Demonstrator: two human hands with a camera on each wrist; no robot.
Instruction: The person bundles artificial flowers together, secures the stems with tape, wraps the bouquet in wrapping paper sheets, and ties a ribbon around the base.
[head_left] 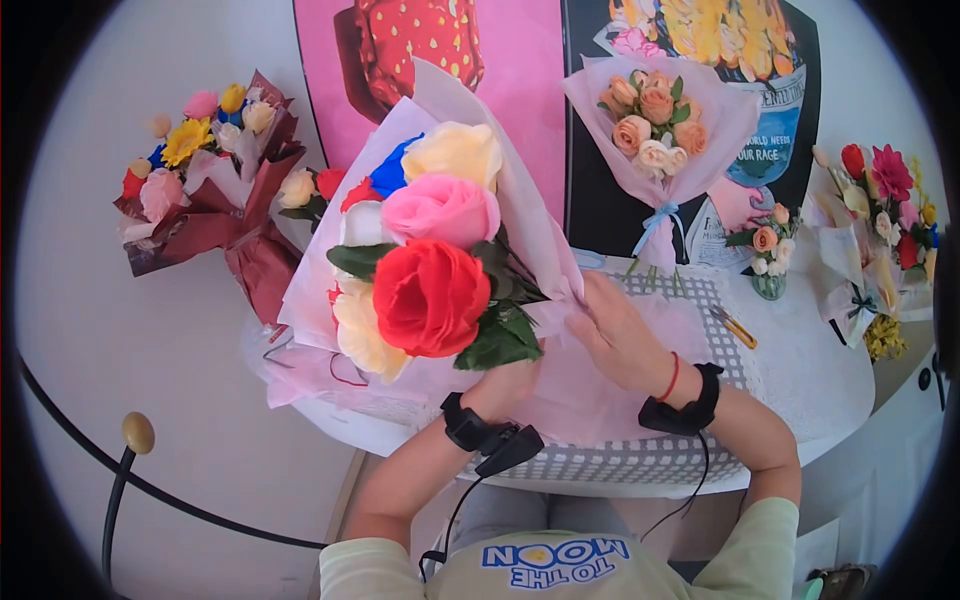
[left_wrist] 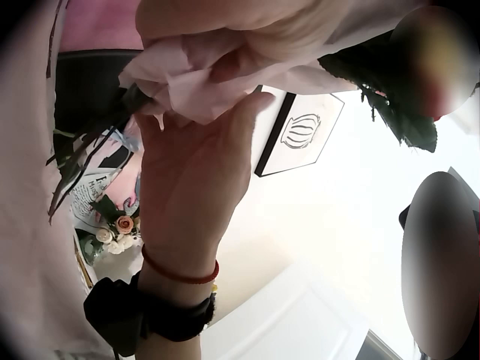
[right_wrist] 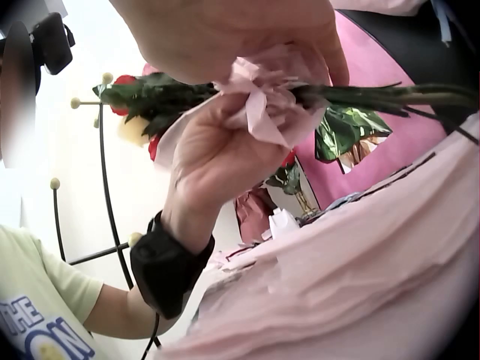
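Observation:
A bouquet of red, pink, cream and blue flowers (head_left: 430,290) in pale pink paper (head_left: 525,190) is held up over the table, blooms tilted left. My left hand (head_left: 512,388), partly hidden below the blooms, grips the gathered paper; in the right wrist view this hand (right_wrist: 225,154) has its fingers round the paper neck. My right hand (head_left: 620,335) holds the same gather from the other side, its thumb and fingers on the crumpled paper (left_wrist: 199,75) in the left wrist view. Green stems (right_wrist: 375,96) stick out past the hands.
Loose pink paper (head_left: 640,400) lies on the checked cloth (head_left: 570,460). Scissors (head_left: 735,327) rest at the right. A peach rose bouquet (head_left: 655,130) stands at the back, a small glass vase (head_left: 769,284) beside it. More wrapped bouquets flank the table, one dark red (head_left: 250,240).

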